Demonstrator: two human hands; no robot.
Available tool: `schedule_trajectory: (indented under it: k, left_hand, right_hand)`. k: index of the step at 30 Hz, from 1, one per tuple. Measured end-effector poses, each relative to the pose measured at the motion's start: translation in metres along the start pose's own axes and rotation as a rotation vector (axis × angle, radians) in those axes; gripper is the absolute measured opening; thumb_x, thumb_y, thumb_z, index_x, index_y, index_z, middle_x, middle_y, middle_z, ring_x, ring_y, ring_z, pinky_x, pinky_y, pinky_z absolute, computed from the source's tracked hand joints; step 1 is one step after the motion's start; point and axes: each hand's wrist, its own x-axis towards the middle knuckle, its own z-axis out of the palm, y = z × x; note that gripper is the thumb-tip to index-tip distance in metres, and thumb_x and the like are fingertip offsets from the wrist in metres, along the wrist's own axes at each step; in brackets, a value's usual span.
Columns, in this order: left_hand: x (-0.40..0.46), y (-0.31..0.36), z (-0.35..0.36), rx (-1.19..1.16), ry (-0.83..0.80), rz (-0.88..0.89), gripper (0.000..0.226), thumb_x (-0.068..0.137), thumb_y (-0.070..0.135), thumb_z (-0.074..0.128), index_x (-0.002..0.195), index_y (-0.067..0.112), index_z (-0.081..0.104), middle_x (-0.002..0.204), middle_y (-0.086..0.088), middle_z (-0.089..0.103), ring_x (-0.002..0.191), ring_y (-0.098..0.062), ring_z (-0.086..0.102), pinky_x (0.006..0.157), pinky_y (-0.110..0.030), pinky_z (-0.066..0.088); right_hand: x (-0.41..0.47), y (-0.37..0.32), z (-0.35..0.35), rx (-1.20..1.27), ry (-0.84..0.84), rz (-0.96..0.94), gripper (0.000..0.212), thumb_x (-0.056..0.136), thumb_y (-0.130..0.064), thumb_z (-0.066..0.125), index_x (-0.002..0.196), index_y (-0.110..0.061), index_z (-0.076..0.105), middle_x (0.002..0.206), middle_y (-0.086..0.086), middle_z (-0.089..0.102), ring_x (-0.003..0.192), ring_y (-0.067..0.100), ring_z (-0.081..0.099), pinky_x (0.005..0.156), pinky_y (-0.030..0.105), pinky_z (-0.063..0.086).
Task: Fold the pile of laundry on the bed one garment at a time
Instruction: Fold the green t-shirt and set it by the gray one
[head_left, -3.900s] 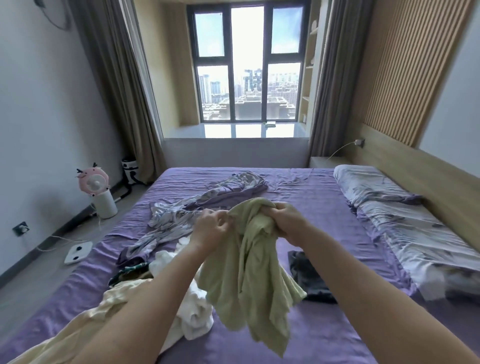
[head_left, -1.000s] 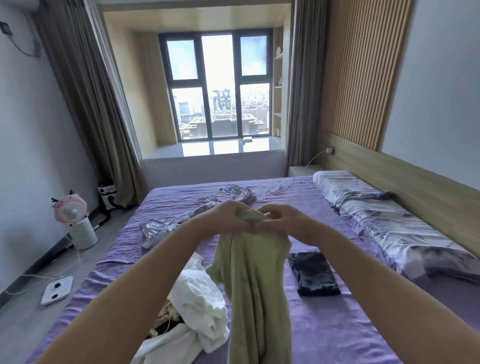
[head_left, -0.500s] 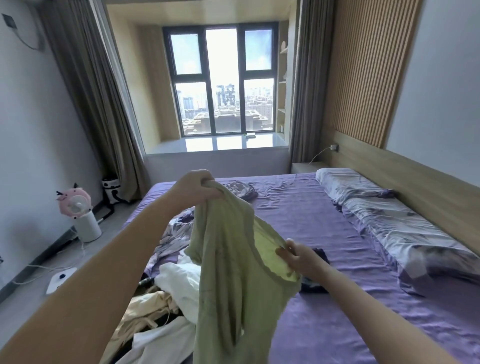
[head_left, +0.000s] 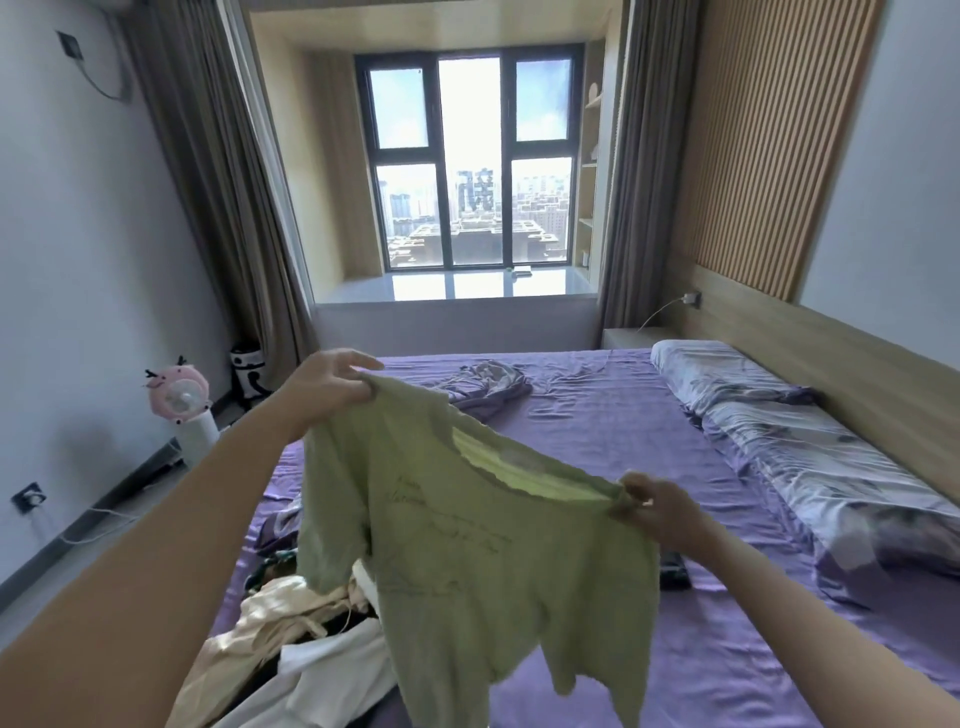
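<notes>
A pale green T-shirt (head_left: 483, 561) hangs spread out in the air above the purple bed (head_left: 613, 431). My left hand (head_left: 324, 384) pinches its upper left shoulder, raised high. My right hand (head_left: 657, 512) grips the other shoulder, lower and to the right. The neck opening faces up between them. Below the shirt at the lower left lies the laundry pile (head_left: 291, 649) of cream and white garments. A dark folded garment (head_left: 674, 570) lies on the sheet, mostly hidden behind my right forearm.
A purple patterned garment (head_left: 488, 382) lies crumpled at the far side of the bed. Pillows (head_left: 769, 415) line the right edge by the wooden headboard. On the floor at the left stand a pink fan (head_left: 179, 397) and cables.
The hands have moved apart, the left one up and left, the right one right, spreading the bunched shirt open by its shoulders. My view has tilted upward.
</notes>
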Motion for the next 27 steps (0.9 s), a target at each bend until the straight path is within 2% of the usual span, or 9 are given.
schedule_trajectory:
  k: [3, 5, 9, 12, 14, 15, 18, 23, 27]
  left_hand:
    - [-0.007, -0.006, -0.008, 0.241, -0.227, -0.097, 0.011, 0.078, 0.016, 0.076, 0.088, 0.016, 0.074, 0.084, 0.0, 0.067, 0.078, -0.011, 0.058, 0.066, -0.015, 0.046]
    - [-0.012, -0.011, -0.006, 0.343, -0.31, -0.14, 0.022, 0.076, 0.027, 0.08, 0.08, 0.006, 0.073, 0.074, -0.004, 0.062, 0.072, -0.014, 0.055, 0.067, -0.024, 0.043]
    - [-0.026, -0.022, 0.005, 0.205, -0.186, -0.126, 0.036, 0.073, 0.033, 0.081, 0.077, -0.001, 0.071, 0.07, -0.008, 0.059, 0.069, -0.018, 0.052, 0.069, -0.031, 0.04]
    - [-0.041, -0.025, 0.019, 0.003, -0.048, -0.066, 0.017, 0.074, 0.026, 0.081, 0.072, 0.011, 0.074, 0.068, -0.004, 0.064, 0.069, -0.015, 0.057, 0.07, -0.031, 0.045]
    - [-0.05, -0.024, 0.03, -0.104, 0.002, -0.032, 0.005, 0.077, 0.02, 0.079, 0.075, 0.018, 0.075, 0.072, -0.003, 0.068, 0.071, -0.013, 0.06, 0.072, -0.032, 0.048]
    - [-0.055, -0.022, 0.036, -0.147, 0.02, -0.019, 0.006, 0.078, 0.017, 0.077, 0.075, 0.022, 0.075, 0.073, 0.0, 0.068, 0.07, -0.011, 0.061, 0.07, -0.03, 0.049]
    - [-0.068, -0.018, 0.055, -0.202, 0.057, 0.028, 0.02, 0.082, 0.013, 0.072, 0.071, 0.03, 0.073, 0.069, 0.011, 0.067, 0.066, -0.001, 0.059, 0.063, -0.018, 0.047]
    - [-0.085, -0.006, 0.084, -0.126, 0.14, 0.068, 0.006, 0.082, 0.03, 0.068, 0.082, 0.026, 0.065, 0.083, 0.001, 0.065, 0.075, -0.007, 0.056, 0.07, -0.026, 0.043]
    - [-0.098, 0.013, 0.1, -0.21, 0.135, 0.005, 0.006, 0.094, 0.029, 0.056, 0.091, 0.024, 0.055, 0.088, 0.002, 0.058, 0.081, -0.012, 0.054, 0.067, -0.027, 0.041]
  right_hand:
    - [0.004, -0.012, -0.016, 0.297, 0.15, 0.082, 0.011, 0.089, 0.001, 0.058, 0.082, -0.006, 0.062, 0.075, 0.013, 0.06, 0.071, 0.016, 0.05, 0.06, 0.025, 0.039]
    - [0.008, -0.02, -0.024, 0.328, 0.199, 0.102, 0.012, 0.092, -0.008, 0.058, 0.083, -0.012, 0.065, 0.074, 0.011, 0.065, 0.067, 0.016, 0.053, 0.06, 0.027, 0.04]
    - [0.011, -0.036, -0.035, 0.219, 0.305, 0.036, 0.01, 0.093, -0.024, 0.059, 0.085, -0.023, 0.065, 0.07, -0.002, 0.064, 0.062, 0.006, 0.053, 0.053, 0.011, 0.037]
    - [0.006, -0.046, -0.041, 0.158, 0.39, -0.005, 0.01, 0.094, -0.028, 0.056, 0.086, -0.03, 0.062, 0.071, -0.015, 0.062, 0.067, -0.006, 0.055, 0.057, 0.005, 0.037]
    - [0.001, -0.052, -0.043, 0.152, 0.433, -0.022, 0.011, 0.094, -0.029, 0.055, 0.085, -0.034, 0.061, 0.066, -0.02, 0.061, 0.068, -0.012, 0.055, 0.055, 0.008, 0.037]
    - [-0.002, -0.055, -0.043, 0.149, 0.447, -0.026, 0.012, 0.093, -0.03, 0.055, 0.084, -0.035, 0.061, 0.066, -0.021, 0.061, 0.069, -0.014, 0.054, 0.054, 0.008, 0.036]
    - [-0.011, -0.063, -0.043, 0.145, 0.488, -0.072, 0.013, 0.093, -0.025, 0.056, 0.086, -0.036, 0.06, 0.07, -0.023, 0.061, 0.073, -0.019, 0.053, 0.059, 0.004, 0.038]
    - [-0.029, -0.075, -0.038, 0.17, 0.5, -0.08, 0.013, 0.094, -0.025, 0.055, 0.085, -0.033, 0.058, 0.069, -0.02, 0.06, 0.069, -0.019, 0.053, 0.058, 0.001, 0.036]
    - [-0.043, -0.087, -0.044, 0.229, 0.453, -0.021, 0.014, 0.095, -0.03, 0.052, 0.082, -0.033, 0.054, 0.077, -0.019, 0.06, 0.07, -0.021, 0.052, 0.056, 0.002, 0.035]
